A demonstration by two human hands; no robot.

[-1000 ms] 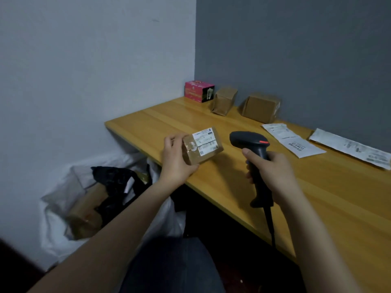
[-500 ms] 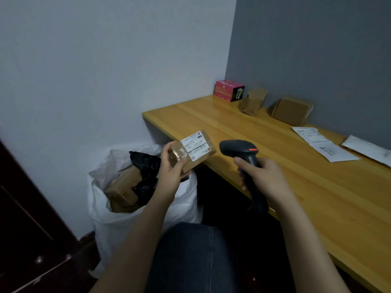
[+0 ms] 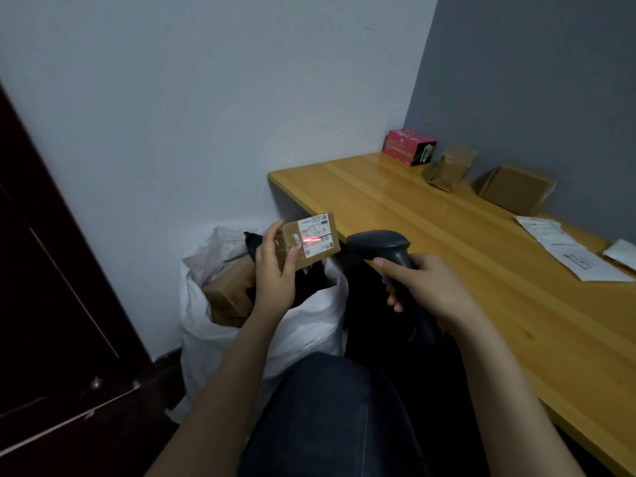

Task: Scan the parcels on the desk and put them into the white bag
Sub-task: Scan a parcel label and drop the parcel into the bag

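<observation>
My left hand [image 3: 275,277] grips a small brown parcel [image 3: 311,239] with a white label, held above the open white bag [image 3: 303,335]. A red scan line glows across the label. My right hand [image 3: 423,285] holds a dark barcode scanner [image 3: 382,244], its head pointing left at the parcel. The bag stands on the floor left of the desk [image 3: 447,242] and holds a brown box [image 3: 230,287] and something black. At the desk's back wall sit a pink box [image 3: 407,146] and two brown parcels [image 3: 451,166] [image 3: 516,189].
Paper slips [image 3: 564,249] lie on the desk at the right. A dark wooden door [image 3: 51,270] stands at the left. My knee in dark jeans [image 3: 330,418] is below the hands. White wall behind the bag, grey wall behind the desk.
The view has swung left. My left hand carried the parcel off the desk to above the bag, the scanner followed, and a red scan line now shows on the label.
</observation>
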